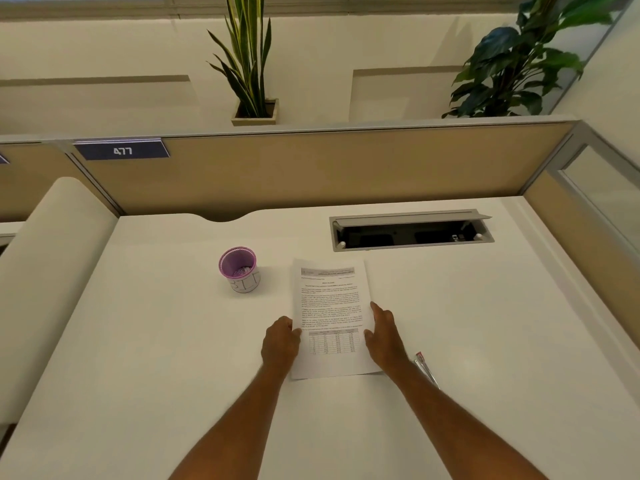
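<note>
On the white desk [485, 323], the printed paper sheet [329, 306] lies flat between both hands. At its 9 o'clock the left hand [280, 344] touches the edge with loosely bent fingers, and at 3 o'clock the right hand [384, 337] lays straight fingers on the other edge.

I can't read the tiny words on the paper [329, 303], and the right arm [446, 420] hides part of the pen [424, 368] beside it.
</note>
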The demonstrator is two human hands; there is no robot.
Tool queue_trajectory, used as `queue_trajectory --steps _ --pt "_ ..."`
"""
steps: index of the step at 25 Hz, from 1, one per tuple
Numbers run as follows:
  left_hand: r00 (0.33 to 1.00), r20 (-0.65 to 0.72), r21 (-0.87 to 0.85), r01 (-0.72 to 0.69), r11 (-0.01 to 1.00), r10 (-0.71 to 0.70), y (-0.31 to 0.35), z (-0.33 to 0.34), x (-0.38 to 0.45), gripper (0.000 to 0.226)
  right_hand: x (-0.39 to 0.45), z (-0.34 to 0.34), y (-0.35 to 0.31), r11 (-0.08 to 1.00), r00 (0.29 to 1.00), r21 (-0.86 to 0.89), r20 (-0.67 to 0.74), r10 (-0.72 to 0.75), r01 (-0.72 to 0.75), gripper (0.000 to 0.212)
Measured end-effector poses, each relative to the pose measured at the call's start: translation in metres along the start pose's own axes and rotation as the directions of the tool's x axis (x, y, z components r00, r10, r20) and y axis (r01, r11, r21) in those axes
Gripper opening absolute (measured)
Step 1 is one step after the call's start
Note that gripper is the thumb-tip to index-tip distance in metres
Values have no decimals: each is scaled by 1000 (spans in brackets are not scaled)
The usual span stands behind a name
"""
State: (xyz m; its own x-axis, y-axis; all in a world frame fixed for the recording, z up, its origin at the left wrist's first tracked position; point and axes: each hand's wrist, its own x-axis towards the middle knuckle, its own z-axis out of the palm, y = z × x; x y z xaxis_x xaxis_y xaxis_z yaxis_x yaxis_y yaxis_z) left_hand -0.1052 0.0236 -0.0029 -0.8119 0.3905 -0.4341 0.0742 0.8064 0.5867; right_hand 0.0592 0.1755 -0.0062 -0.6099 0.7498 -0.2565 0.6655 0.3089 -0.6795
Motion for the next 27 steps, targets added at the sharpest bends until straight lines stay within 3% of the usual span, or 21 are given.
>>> queue_trajectory --steps 6,16,19,22,27 --pt "994 -41 119 -100 988 105 -6 4 -1 28 5 3 5 972 994 -210 59 -90 100 55" --pt "982 -9 234 -182 955 189 -7 2 -2 35 8 -3 5 958 991 -266 107 -82 108 50" --pt "954 -33 406 -259 876 297 -5 1 -5 37 6 -6 8 899 991 -418 33 -130 132 49" --pt "879 -40 516 -389 763 475 -3 2 -6 47 4 -9 11 829 986 -549 -53 -161 106 54" --pt "841 124 585 -491 645 527 -5 9 -1 74 3 -9 16 804 991 -580 46 -127 130 74"
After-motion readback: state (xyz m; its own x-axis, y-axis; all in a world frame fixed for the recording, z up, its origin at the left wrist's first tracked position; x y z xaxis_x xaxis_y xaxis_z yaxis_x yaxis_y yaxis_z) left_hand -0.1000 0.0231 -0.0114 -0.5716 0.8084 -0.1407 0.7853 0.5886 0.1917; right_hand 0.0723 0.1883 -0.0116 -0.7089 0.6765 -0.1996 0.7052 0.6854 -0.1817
